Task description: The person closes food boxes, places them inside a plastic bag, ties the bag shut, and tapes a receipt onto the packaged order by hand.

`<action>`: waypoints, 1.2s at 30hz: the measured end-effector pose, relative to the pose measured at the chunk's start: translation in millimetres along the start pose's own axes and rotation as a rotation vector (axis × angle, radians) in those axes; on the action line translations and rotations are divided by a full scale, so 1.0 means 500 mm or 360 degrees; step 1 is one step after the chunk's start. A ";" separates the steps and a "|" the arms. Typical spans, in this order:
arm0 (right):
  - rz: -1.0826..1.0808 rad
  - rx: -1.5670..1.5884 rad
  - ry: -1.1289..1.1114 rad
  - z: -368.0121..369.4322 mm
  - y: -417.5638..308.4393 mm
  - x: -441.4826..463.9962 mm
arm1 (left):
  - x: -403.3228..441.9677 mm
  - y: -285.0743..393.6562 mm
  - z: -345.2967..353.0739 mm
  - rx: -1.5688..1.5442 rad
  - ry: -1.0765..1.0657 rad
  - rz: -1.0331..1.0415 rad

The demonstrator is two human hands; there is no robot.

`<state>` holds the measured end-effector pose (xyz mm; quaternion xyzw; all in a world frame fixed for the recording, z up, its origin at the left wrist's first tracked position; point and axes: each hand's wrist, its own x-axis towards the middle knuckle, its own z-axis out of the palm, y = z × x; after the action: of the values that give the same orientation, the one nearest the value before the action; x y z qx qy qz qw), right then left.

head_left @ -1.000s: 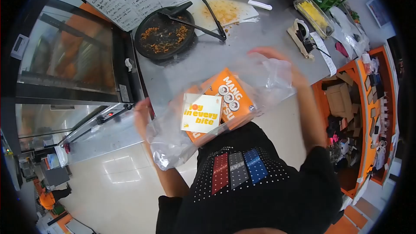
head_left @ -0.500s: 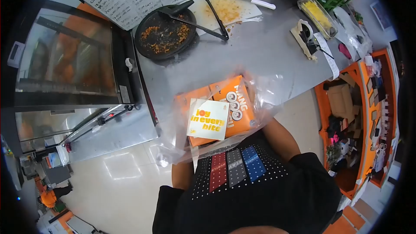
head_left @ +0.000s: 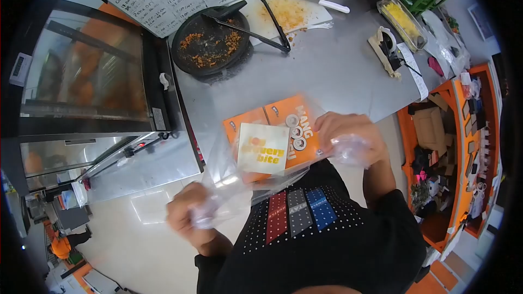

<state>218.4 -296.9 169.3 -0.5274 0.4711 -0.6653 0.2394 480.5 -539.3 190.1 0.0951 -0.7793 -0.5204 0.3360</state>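
Note:
Two orange boxes (head_left: 302, 125), or one with a seam across its lid, sit at the counter's front edge inside a clear plastic bag (head_left: 220, 171). On top lies a cream square paper (head_left: 263, 149) with yellow lettering, seen through the film. My left hand (head_left: 188, 212) is closed around bunched plastic at the bag's near left, out over the floor; it is slightly blurred. At the right side of the boxes, my right hand (head_left: 354, 136) grips another gathered part of the bag. The film is stretched between both hands.
A black pan (head_left: 210, 54) with crumbs holds black tongs (head_left: 253, 35) across its rim. Behind lie a white cutting board (head_left: 305, 8) and a white-handled knife (head_left: 334, 6). A glass display cabinet (head_left: 90, 76) stands left; a tray of yellow food (head_left: 400, 19) lies right.
Both hands have come into sight from beneath or behind the bag, now clutching its sides. The plastic is pulled outward and tighter over the boxes and paper.

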 end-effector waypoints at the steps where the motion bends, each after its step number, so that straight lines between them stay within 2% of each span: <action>1: 0.0013 0.0094 0.0091 0.004 -0.007 0.001 | 0.010 0.009 -0.001 -0.0171 0.0167 0.0109; 2: 0.0025 0.0185 0.0182 0.007 -0.013 0.000 | 0.021 0.017 0.000 -0.0346 0.0335 0.0219; 5: -0.0014 0.0300 0.0346 0.022 -0.037 0.012 | 0.047 0.039 0.059 -0.0776 0.0564 0.0118; 9: -0.0226 0.0336 0.0327 0.032 -0.051 0.009 | 0.062 0.049 0.113 -0.0647 0.0274 0.0249; 10: -0.0309 0.0359 0.0312 0.030 -0.052 0.012 | 0.061 0.030 0.115 -0.0827 0.0074 0.0311; 13: -0.0127 -0.0414 0.0280 0.023 -0.098 0.024 | 0.052 0.037 0.139 -0.0622 -0.0002 -0.0094; 14: 0.0074 -0.0556 0.0100 0.027 -0.099 0.038 | 0.058 0.032 0.136 -0.0585 -0.0107 -0.0065; 16: 0.0448 -0.0848 -0.0268 0.045 -0.084 0.091 | 0.062 0.017 0.136 -0.0529 -0.0052 0.0042; 18: 0.0972 -0.1378 -0.0804 0.088 -0.062 0.133 | 0.066 0.010 0.143 -0.0571 0.0048 0.0110; 21: 0.0597 -0.2011 -0.0665 0.182 0.037 0.109 | 0.074 -0.005 0.144 -0.0371 0.0088 0.0311; 24: 0.0757 -0.1771 -0.0962 0.189 0.078 0.099 | 0.071 -0.023 0.147 -0.0298 0.0134 0.0386; 27: 0.0580 -0.1825 -0.1143 0.153 0.069 0.100 | 0.069 -0.031 0.145 -0.0367 0.0156 0.0306; 30: 0.0625 -0.1674 -0.1166 0.132 0.078 0.100 | 0.075 -0.049 0.147 -0.0510 0.0146 0.0418; 33: 0.0439 -0.1635 -0.1171 0.121 0.083 0.093 | 0.074 -0.070 0.161 -0.0718 0.0063 0.0361; 34: 0.0130 -0.1764 -0.0941 0.107 0.074 0.083 | 0.083 -0.078 0.163 -0.0645 0.0044 0.0493; 36: 0.0742 -0.1560 -0.1188 0.055 0.042 0.102 | 0.057 -0.096 0.163 -0.0795 0.0288 0.0140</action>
<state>223.2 -357.8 175.1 -0.6547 0.7069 -0.0766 0.2566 398.4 -513.8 141.1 0.0216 -0.5969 -0.6708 0.4396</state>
